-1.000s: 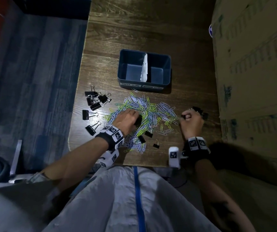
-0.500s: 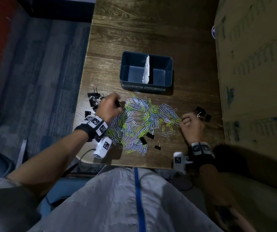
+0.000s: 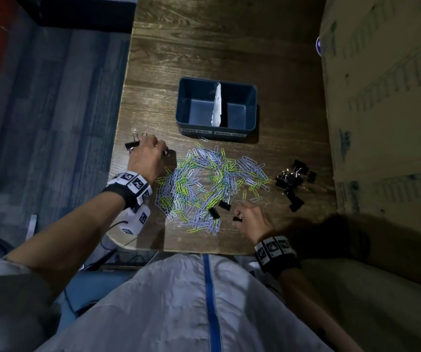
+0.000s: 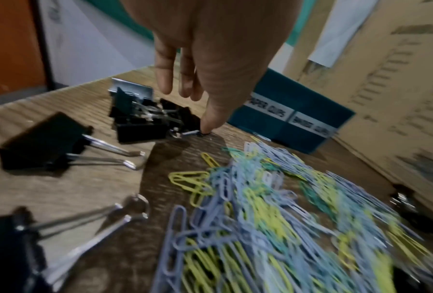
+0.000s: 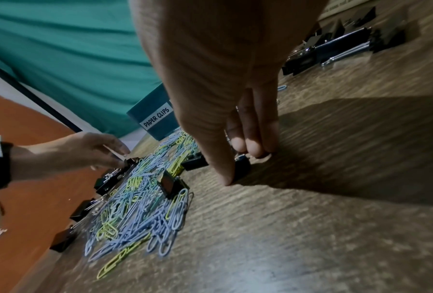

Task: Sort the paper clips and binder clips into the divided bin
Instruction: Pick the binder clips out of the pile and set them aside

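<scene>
Since the earlier frame the left hand (image 3: 149, 158) is reaching farther out to the left-side binder clips (image 4: 145, 117), fingers extended, thumb tip touching a wire handle. The right hand (image 3: 253, 219) is pinching a small binder clip (image 5: 242, 168) beside the paper clips (image 3: 212, 189) — likely separating kinds before loading the still-empty divided bin (image 3: 217, 133).
</scene>
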`<state>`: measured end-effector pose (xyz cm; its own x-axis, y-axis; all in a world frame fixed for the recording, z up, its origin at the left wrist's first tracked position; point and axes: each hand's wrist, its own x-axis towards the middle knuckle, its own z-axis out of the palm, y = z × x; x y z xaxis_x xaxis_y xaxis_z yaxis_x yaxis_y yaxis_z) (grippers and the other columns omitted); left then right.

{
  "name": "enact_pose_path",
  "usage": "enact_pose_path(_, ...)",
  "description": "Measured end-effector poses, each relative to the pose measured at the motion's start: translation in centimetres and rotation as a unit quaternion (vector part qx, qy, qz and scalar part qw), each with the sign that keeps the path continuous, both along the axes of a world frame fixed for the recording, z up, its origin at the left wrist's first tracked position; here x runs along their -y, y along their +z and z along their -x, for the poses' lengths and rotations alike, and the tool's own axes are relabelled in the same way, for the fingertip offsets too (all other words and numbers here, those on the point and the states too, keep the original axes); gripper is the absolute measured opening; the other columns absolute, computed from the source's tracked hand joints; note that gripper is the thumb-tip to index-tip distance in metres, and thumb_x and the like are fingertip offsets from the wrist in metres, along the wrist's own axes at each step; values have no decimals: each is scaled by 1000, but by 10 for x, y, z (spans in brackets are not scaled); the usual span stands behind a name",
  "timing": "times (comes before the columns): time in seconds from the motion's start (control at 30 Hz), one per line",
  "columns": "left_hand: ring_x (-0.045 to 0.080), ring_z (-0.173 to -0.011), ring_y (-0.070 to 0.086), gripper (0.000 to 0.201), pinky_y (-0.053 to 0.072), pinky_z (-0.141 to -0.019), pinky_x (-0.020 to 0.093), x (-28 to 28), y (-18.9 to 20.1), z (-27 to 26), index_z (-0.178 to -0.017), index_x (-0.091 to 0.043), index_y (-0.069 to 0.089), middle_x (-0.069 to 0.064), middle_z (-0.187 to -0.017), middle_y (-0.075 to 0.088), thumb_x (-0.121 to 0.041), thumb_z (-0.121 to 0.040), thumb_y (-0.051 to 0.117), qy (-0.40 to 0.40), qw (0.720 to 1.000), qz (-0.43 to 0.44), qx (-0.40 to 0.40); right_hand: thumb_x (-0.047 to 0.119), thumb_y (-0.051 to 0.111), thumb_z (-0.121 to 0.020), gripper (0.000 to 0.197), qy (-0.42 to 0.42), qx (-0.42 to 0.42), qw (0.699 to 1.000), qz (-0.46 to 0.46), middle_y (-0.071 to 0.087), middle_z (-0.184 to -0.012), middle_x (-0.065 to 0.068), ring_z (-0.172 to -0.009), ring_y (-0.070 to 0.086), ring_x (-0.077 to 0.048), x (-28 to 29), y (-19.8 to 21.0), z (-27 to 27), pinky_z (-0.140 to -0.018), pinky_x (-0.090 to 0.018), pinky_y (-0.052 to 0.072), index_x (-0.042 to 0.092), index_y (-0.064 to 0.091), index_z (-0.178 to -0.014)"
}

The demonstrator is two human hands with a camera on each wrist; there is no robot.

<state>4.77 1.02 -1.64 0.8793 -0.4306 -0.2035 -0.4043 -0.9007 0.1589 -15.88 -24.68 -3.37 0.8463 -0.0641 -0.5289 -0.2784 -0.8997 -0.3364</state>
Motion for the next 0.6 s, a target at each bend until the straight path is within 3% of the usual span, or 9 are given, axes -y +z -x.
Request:
enact_pose_path(0.1, 29, -89, 57, 30, 52, -67, 34, 25, 6, 28, -112, -6, 63, 13, -100, 58, -13, -83, 68, -116, 991, 69, -1, 17, 75, -85, 23, 2, 8, 1000, -5, 61, -119, -4, -98, 64, -26, 0, 0, 0, -84, -41, 56, 16, 69, -107)
enact_pose_path(0.17, 25, -86, 59, 30, 54, -68, 32, 39, 8, 52, -113, -9, 65, 9, -99, 60, -21, -85, 66, -224, 969, 106, -22, 17, 75, -84, 22, -6, 13, 1000, -7, 57, -118, -4, -95, 64, -26, 0, -2, 0, -81, -42, 58, 17, 69, -105)
enact_pose_path(0.27, 21, -95, 59, 31, 57, -76, 33, 52, 1, 84, -113, -13, 63, 7, -107, 60, -23, -84, 66, -366, 925, 84, -58, 16, 74, -80, 16, -8, 31, 999, 2, 55, -110, -4, -86, 64, -26, 0, -4, 0, -71, -36, 55, 18, 69, -95)
enact_pose_path(0.33, 22, -105, 57, 31, 56, -82, 37, 60, 0, 98, -115, -16, 61, 7, -115, 59, -24, -85, 64, -391, 915, 43, -91, 16, 73, -79, 13, -16, 32, 999, 4, 54, -110, -3, -85, 63, -26, 1, -4, -1, -68, -31, 50, 18, 67, -90)
enact_pose_path(0.43, 22, -109, 54, 23, 54, -84, 35, 65, 0, 108, -111, -18, 62, 5, -122, 58, -19, -88, 60, -391, 915, 8, -98, 15, 75, -75, 10, -54, 35, 998, -15, 59, -115, -4, -87, 64, -24, 6, -6, -2, -71, -36, 55, 17, 67, -81)
enact_pose_path(0.5, 22, -113, 51, 21, 51, -88, 35, 68, 0, 111, -113, -18, 60, 6, -127, 55, -19, -93, 53, -401, 911, -11, -99, 13, 79, -73, 13, -123, 44, 991, -33, 61, -111, -4, -90, 64, -24, 12, -7, -6, -75, -38, 56, 18, 68, -77)
enact_pose_path(0.6, 27, -111, 53, 30, 54, -85, 41, 71, 3, 112, -116, -12, 61, 12, -125, 57, -17, -93, 42, -397, 911, 25, -108, 11, 81, -74, 14, -238, 84, 967, -14, 57, -103, 0, -85, 60, -18, 30, -1, -21, -74, -29, 50, 18, 71, -82)
